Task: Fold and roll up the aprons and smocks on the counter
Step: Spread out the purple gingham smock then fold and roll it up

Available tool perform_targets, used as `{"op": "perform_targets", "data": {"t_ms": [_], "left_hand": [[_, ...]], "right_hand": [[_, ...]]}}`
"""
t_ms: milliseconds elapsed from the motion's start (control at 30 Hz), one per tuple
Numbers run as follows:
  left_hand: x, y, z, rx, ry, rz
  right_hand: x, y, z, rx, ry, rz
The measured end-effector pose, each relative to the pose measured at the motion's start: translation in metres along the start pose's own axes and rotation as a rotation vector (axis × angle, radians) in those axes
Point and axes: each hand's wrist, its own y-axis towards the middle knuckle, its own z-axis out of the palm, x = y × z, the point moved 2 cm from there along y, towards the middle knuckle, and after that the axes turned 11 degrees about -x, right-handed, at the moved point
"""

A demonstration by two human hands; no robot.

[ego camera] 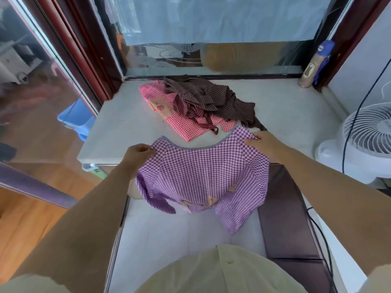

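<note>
Three garments at a pale counter (118,127), one held up by both hands.
Purple checked smock (201,176) hangs at the counter's near edge; behind it a brown striped apron (211,98) lies crumpled on a red checked apron (190,125). Left hand (137,154) and right hand (264,144) each pinch a shoulder, fingers curled on the cloth.

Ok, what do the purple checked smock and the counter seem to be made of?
The purple checked smock looks like thin woven cloth, probably cotton or a blend, with a matte finish: it hangs limp and creases softly. The counter looks like a pale stone or stone-look slab, smooth with a dull sheen, faint speckle and a thick edge. I cannot tell whether it is real stone or composite.
</note>
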Motion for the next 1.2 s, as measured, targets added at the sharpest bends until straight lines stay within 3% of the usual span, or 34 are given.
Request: {"op": "perform_targets", "data": {"t_ms": [100, 200, 267, 333, 367, 433, 500, 533, 567, 633, 767, 833, 867, 967, 1100, 1200], "left_hand": [[-0.003, 0.001, 0.001, 0.042, 0.026, 0.051], [0.007, 0.006, 0.002, 0.114, 0.122, -0.001], [0.014, 0.002, 0.005, 0.298, 0.212, -0.114], [0.022, -0.004, 0.008, 0.486, 0.353, -0.174], [0.024, -0.001, 0.009, 0.491, 0.408, -0.119], [0.018, 0.007, 0.01, 0.269, 0.391, 0.111], [0.004, 0.014, 0.009, -0.098, 0.279, 0.268], [-0.002, 0.016, 0.01, -0.215, 0.232, 0.307], [-0.009, 0.014, 0.014, -0.261, 0.2, 0.345], [-0.015, 0.007, 0.024, -0.165, 0.224, 0.341], [-0.002, -0.005, 0.033, 0.227, 0.394, 0.178], [0.007, -0.002, 0.031, 0.274, 0.451, 0.169], [0.009, 0.001, 0.028, 0.272, 0.479, 0.186], [0.006, 0.001, 0.028, 0.302, 0.539, 0.289], [-0.013, -0.01, 0.039, 0.429, 0.415, 0.35], [-0.028, -0.021, 0.05, 0.528, 0.291, 0.341]], "right_hand": [[0.009, -0.002, 0.003, 0.044, 0.049, 0.033], [0.005, -0.007, 0.004, 0.276, -0.095, 0.168], [-0.005, -0.015, 0.007, 0.515, -0.255, 0.313], [-0.01, -0.022, 0.011, 0.673, -0.446, 0.316], [-0.009, -0.021, 0.011, 0.644, -0.531, 0.245], [-0.006, -0.008, 0.007, 0.29, -0.544, -0.004], [0.001, 0.009, -0.002, -0.238, -0.227, -0.179], [0.007, 0.014, -0.004, -0.398, -0.12, -0.254], [0.015, 0.016, -0.002, -0.453, -0.07, -0.309], [0.032, 0.011, 0.008, -0.31, -0.045, -0.322], [0.032, -0.024, 0.029, 0.534, -0.365, -0.079], [0.018, -0.04, 0.035, 0.893, -0.403, 0.18], [0.013, -0.044, 0.037, 0.99, -0.391, 0.262], [0.016, -0.046, 0.039, 1.004, -0.39, 0.211], [0.045, -0.04, 0.043, 0.724, -0.305, -0.187], [0.061, -0.038, 0.055, 0.672, -0.213, -0.34]]}}
